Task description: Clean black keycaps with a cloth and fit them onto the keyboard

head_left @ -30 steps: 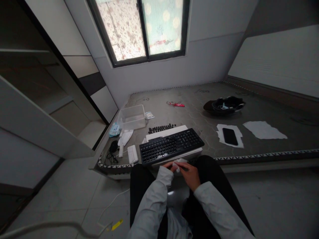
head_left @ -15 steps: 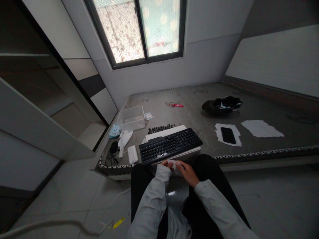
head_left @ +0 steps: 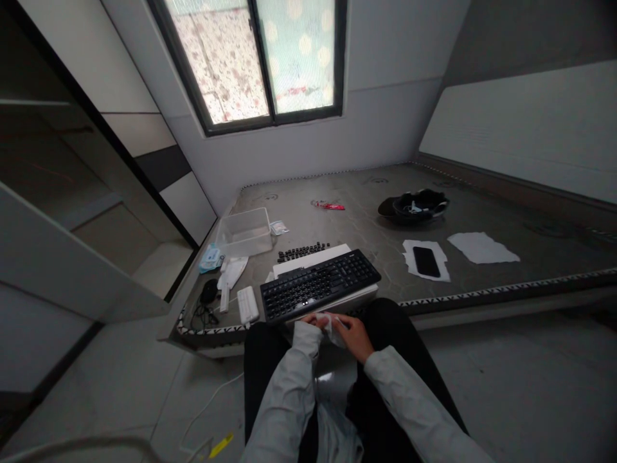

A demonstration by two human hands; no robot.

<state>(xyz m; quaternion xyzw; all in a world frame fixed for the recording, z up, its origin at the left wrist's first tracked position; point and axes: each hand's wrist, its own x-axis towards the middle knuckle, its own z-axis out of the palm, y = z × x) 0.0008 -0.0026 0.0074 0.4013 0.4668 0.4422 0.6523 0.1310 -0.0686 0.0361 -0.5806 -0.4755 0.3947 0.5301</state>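
Box (head_left: 247, 236) of clear plastic, left and far; then loose keys (head_left: 303, 251) beyond a black keyboard (head_left: 322, 284). Near its front edge, left hand (head_left: 311, 319), fingers clamped on white tissue (head_left: 332, 329), between both hands; right hand (head_left: 355, 336), fingertips pinched on the same tissue. Farther right, phone (head_left: 427, 262) flat on paper (head_left: 409, 255).

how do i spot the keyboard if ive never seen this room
Find the grey bed below the window. At its near edge, just beyond the person's left hand and right hand, the keyboard lies at a slant. It is the long black board covered in keys, unlike the small loose black pieces behind it.
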